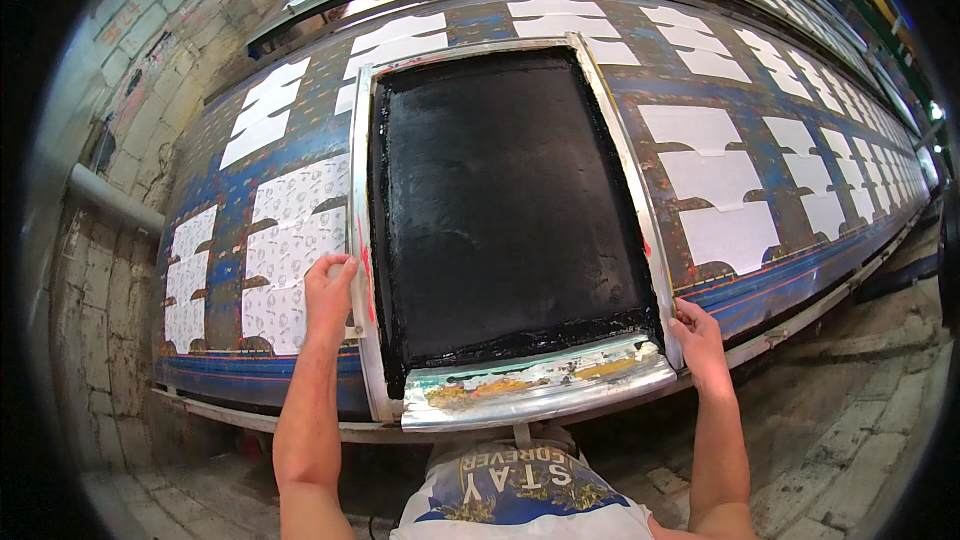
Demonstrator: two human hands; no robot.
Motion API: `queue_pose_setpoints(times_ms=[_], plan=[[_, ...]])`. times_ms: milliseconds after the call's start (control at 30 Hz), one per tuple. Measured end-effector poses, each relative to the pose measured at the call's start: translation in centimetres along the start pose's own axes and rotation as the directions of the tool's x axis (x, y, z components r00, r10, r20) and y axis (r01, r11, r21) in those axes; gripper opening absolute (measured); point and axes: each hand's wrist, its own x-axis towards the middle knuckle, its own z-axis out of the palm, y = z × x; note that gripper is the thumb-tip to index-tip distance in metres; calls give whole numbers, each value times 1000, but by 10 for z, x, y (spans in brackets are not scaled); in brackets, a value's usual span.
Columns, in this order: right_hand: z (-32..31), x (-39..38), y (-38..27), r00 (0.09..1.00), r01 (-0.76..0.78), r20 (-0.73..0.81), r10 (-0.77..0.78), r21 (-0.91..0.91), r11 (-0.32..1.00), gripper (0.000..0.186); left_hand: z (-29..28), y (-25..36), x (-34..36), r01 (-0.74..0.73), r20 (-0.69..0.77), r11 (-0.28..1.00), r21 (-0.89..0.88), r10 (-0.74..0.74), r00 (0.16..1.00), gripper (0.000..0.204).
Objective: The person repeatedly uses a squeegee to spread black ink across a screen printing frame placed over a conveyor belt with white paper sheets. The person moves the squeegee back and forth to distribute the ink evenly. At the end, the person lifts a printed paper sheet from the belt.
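Observation:
A large screen printing frame (363, 140) with pale metal sides lies in front of me on the long print table. Its mesh (510, 200) is coated with glossy black ink. Across its near end rests a wide metal squeegee (540, 395), smeared with white, green and yellow paint. My left hand (330, 290) is closed at the frame's left side, fingers curled against the edge. At the right side, nearer to me, my right hand (700, 340) pinches the frame's edge with thumb and fingers; some fingertips are hidden. Neither hand touches the squeegee.
White cut fabric pieces (715, 175) lie in rows on the dark table (640, 85), right of the frame and beyond it. Pieces to the left (290, 250) carry a small grey print. A block wall (150, 70) with a pipe (115, 198) stands at left; another table runs behind.

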Motion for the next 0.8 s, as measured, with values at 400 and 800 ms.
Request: queue_pose_setpoints(times_ms=[400,800], plan=[[-13,-5,-24,994,108,19,-107,-273,956,42,12,-5,-1,-27,-14,987,159,30,999,26],[110,-108,-94,465,885,801,-378,-439,156,63,-4,-6,9,75,227,971,229,-127,966,54]])
